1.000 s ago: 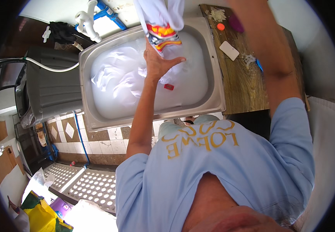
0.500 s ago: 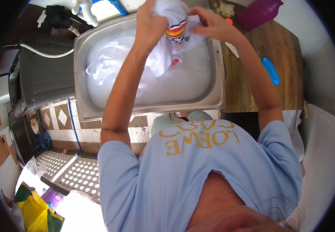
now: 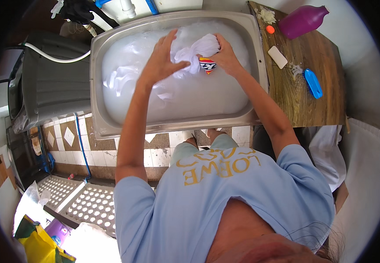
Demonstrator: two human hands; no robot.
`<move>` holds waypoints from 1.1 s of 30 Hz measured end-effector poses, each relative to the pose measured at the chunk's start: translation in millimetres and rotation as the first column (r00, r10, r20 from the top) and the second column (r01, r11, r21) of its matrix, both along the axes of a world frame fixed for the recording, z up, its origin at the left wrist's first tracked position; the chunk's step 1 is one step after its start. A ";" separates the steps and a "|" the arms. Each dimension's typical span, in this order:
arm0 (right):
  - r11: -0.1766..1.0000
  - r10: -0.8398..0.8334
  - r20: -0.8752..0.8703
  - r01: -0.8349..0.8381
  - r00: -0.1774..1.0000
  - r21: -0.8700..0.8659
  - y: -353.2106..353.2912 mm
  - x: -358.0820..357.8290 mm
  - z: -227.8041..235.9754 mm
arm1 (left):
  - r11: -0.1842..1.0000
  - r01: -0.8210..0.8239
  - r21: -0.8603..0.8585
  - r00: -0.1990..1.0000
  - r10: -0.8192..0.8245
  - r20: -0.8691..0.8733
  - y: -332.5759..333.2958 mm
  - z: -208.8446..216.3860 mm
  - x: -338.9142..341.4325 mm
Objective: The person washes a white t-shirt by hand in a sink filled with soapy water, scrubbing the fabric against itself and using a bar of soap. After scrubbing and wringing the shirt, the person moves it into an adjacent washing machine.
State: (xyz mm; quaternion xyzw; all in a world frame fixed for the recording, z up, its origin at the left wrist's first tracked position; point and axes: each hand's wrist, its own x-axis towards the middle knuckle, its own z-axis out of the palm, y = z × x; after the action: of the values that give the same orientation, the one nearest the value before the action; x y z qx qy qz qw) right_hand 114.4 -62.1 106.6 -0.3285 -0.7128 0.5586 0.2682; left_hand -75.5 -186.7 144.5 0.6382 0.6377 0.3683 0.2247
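A person in a light blue T-shirt with gold lettering (image 3: 176,206) grips a bunched white cloth with a red, yellow and black print (image 3: 203,45) in the right hand (image 3: 227,55), fingers and thumb closed around its right end, above a rectangular stainless-steel sink (image 3: 95,83). The left hand (image 3: 161,61) spreads its fingers and thumb wide, gripping nothing, just left of the bundle; whether its thumb touches the fabric cannot be told. More white fabric (image 3: 122,79) lies in the cloudy water (image 3: 198,103). At right, a brown wooden tabletop (image 3: 286,94) bears a purple bottle (image 3: 304,22), a small orange-red cap (image 3: 270,29), a rounded white bar (image 3: 277,57) and an oblong blue object (image 3: 313,83).
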 end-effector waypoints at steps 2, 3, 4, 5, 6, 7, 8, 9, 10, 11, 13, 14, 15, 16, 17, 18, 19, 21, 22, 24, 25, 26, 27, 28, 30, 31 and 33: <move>0.999 0.010 -0.185 -0.017 0.983 -0.036 0.5 -7.9 23.5 | 0.988 -0.149 0.034 0.989 0.150 -0.017 -15.7 -25.9 12.4; 0.998 0.005 -0.274 -0.021 0.962 -0.054 1.4 -9.6 43.9 | 0.975 -0.215 0.049 0.976 0.217 -0.021 -18.5 -35.2 20.6; 0.997 0.072 -0.228 -0.073 0.971 0.005 -3.3 -10.4 73.4 | 0.958 -0.272 0.094 0.960 0.276 -0.040 -19.5 -41.3 26.7; 0.997 0.070 -0.282 -0.076 0.957 -0.011 -5.9 -10.0 104.7 | 0.954 -0.278 0.112 0.960 0.274 0.049 -15.0 -42.8 34.3; 0.996 0.069 -0.338 -0.082 0.938 -0.024 -8.6 -11.2 133.6 | 0.949 -0.288 0.130 0.953 0.271 0.135 -9.3 -44.1 41.1; 0.995 0.072 -0.397 -0.095 0.915 -0.039 -12.7 -12.6 156.6 | 0.942 -0.302 0.144 0.939 0.268 0.216 -3.9 -42.2 47.3; 0.973 0.070 -0.561 -0.181 0.825 -0.145 -16.5 -10.9 173.9 | 0.929 -0.303 0.213 0.948 0.270 0.170 6.7 -35.6 55.7; 0.929 0.047 -0.706 -0.291 0.706 -0.229 -20.4 -9.9 187.8 | 0.896 -0.350 0.272 0.918 0.271 0.289 14.2 -26.4 60.8; 0.916 -0.061 -0.746 -0.260 0.664 -0.307 -27.3 -6.4 194.5 | 0.860 -0.399 0.318 0.878 0.258 0.404 21.0 -17.4 65.7; 0.896 -0.166 -0.774 -0.234 0.611 -0.377 -33.6 -3.2 201.7 | 0.817 -0.455 0.354 0.825 0.238 0.513 28.2 -13.8 66.9; 0.913 -0.364 -0.726 0.069 0.583 -0.402 -31.9 13.3 185.6 | 0.769 -0.479 0.423 0.786 0.161 0.597 50.0 -35.0 50.2; 0.909 -0.416 -0.733 0.215 0.537 -0.359 -18.5 29.9 161.9 | 0.746 -0.474 0.467 0.770 0.095 0.631 53.1 -20.7 48.1; 0.879 -0.471 -0.704 0.217 0.531 -0.424 -20.6 35.1 139.8 | 0.720 -0.471 0.509 0.752 0.027 0.659 57.3 -6.6 47.9; 0.847 -0.517 -0.673 0.203 0.529 -0.491 -21.6 34.2 123.4 | 0.709 -0.492 0.506 0.770 0.082 0.633 59.5 7.2 48.9; 0.810 -0.560 -0.638 0.188 0.528 -0.555 -22.7 32.5 105.0 | 0.696 -0.512 0.504 0.783 0.138 0.606 62.2 22.4 55.3; 0.780 -0.555 -0.632 0.077 0.541 -0.620 -27.8 31.5 75.1 | 0.687 -0.527 0.500 0.793 0.186 0.580 65.3 32.2 66.0; 0.735 -0.547 -0.629 -0.043 0.553 -0.677 -34.3 24.9 48.6 | 0.689 -0.489 0.536 0.833 0.185 0.522 66.6 37.2 76.6; 0.501 -0.611 -0.585 -0.311 0.533 -0.808 -64.4 11.2 30.7 | 0.694 -0.405 0.595 0.899 0.184 0.398 62.4 43.0 96.2; 0.509 -0.552 -0.685 -0.459 0.475 -0.728 -73.5 6.2 23.9 | 0.728 -0.383 0.569 0.897 0.144 0.419 55.6 42.2 104.0; 0.526 -0.497 -0.772 -0.570 0.396 -0.631 -79.8 0.2 12.3 | 0.789 -0.334 0.515 0.885 0.073 0.461 36.1 37.7 117.5; 0.553 -0.501 -0.771 -0.539 0.393 -0.635 -77.9 0.3 6.9 | 0.795 -0.348 0.496 0.883 0.100 0.459 25.3 32.1 119.8; 0.595 -0.574 -0.678 -0.336 0.459 -0.730 -70.4 2.3 1.2 | 0.801 -0.362 0.477 0.881 0.126 0.456 12.7 23.2 116.8; 0.609 -0.650 -0.577 -0.115 0.494 -0.785 -60.5 4.8 -3.6 | 0.805 -0.373 0.462 0.880 0.148 0.452 2.5 13.3 111.7; 0.528 -0.668 -0.549 -0.200 0.503 -0.826 -48.5 9.2 -7.8 | 0.834 -0.382 0.398 0.882 0.201 0.425 -8.4 -0.2 101.7; 0.569 -0.631 -0.524 -0.118 0.572 -0.814 -38.5 17.0 4.8 | 0.875 -0.407 0.263 0.881 0.301 0.365 -29.0 -25.2 80.7; 0.593 -0.608 -0.510 -0.079 0.609 -0.801 -34.1 17.3 12.5 | 0.926 -0.337 0.171 0.842 0.215 0.495 -37.6 -27.9 77.7; 0.664 -0.543 -0.531 -0.054 0.651 -0.746 -32.1 15.6 22.0 | 0.989 -0.146 0.020 0.672 0.084 0.736 -56.9 -25.9 79.5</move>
State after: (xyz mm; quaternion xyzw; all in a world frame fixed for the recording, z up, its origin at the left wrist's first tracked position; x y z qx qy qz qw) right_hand 130.0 -94.3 128.7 -0.2607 -0.2205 0.8214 0.4569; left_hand 4.0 -243.6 118.7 0.4040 0.5186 0.6305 0.4127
